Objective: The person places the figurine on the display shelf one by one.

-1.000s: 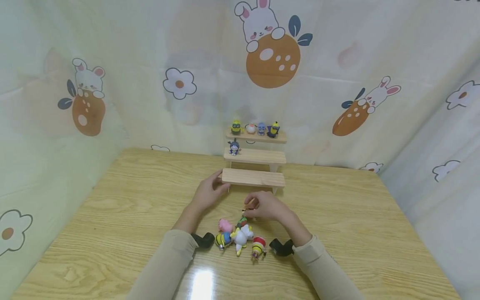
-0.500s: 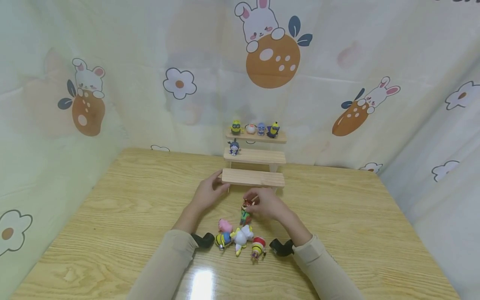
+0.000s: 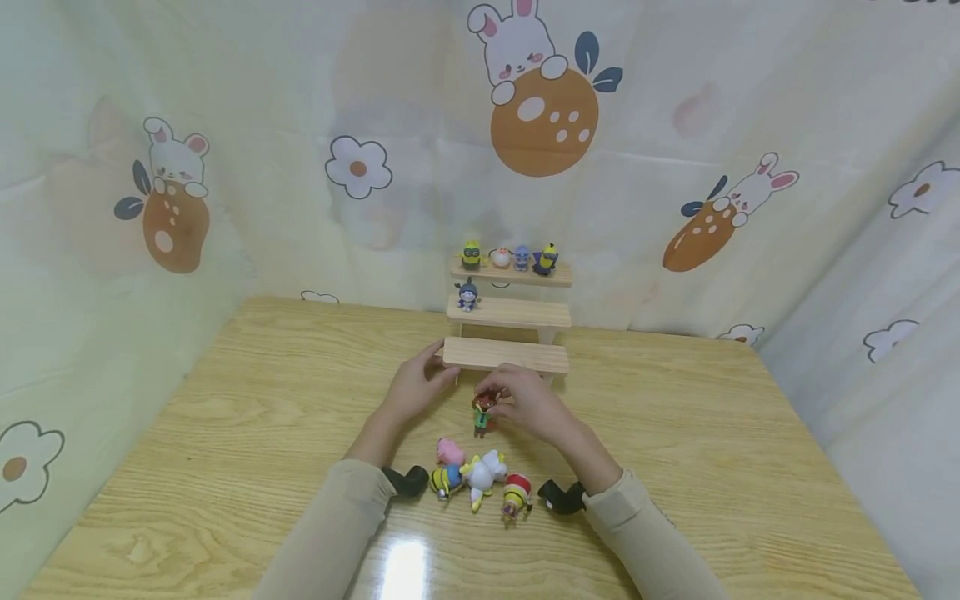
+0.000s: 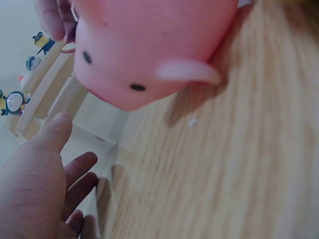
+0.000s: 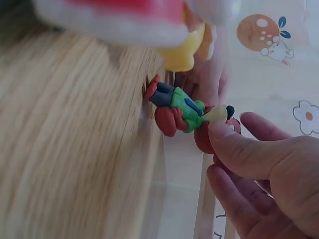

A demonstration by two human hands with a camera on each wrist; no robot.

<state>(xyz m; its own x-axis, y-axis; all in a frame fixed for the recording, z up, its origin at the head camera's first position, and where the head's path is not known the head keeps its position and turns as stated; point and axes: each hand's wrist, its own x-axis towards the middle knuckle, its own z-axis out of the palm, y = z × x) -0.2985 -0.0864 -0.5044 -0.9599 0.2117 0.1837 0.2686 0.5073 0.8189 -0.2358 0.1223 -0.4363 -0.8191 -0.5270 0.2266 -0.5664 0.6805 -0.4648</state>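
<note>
In the head view my right hand [image 3: 528,404] pinches a fox figurine [image 3: 481,418] by its head, between thumb and fingers. It wears a green shirt and blue tie and stands upright in front of the shelf; the right wrist view shows its feet close to the table. My left hand [image 3: 414,386] is at the left end of the lowest tier of a wooden three-step display stand [image 3: 506,356], fingers loosely extended along that end. A pink pig figurine [image 4: 149,45] looms large before the left hand [image 4: 35,184] in the left wrist view.
Nearer my body lie the pig, a yellow-and-blue figurine [image 3: 447,479], a white one [image 3: 483,473] and a red-and-yellow one [image 3: 517,493]. Several figurines line the top tier [image 3: 510,273]; one dark-haired figurine [image 3: 467,296] stands left on the middle tier. Patterned curtains [image 3: 420,217] hang behind.
The right hand has raised the fox figurine from the group, turned it upright and shifted it forward and slightly left, toward the stand. The left hand has stayed put.
</note>
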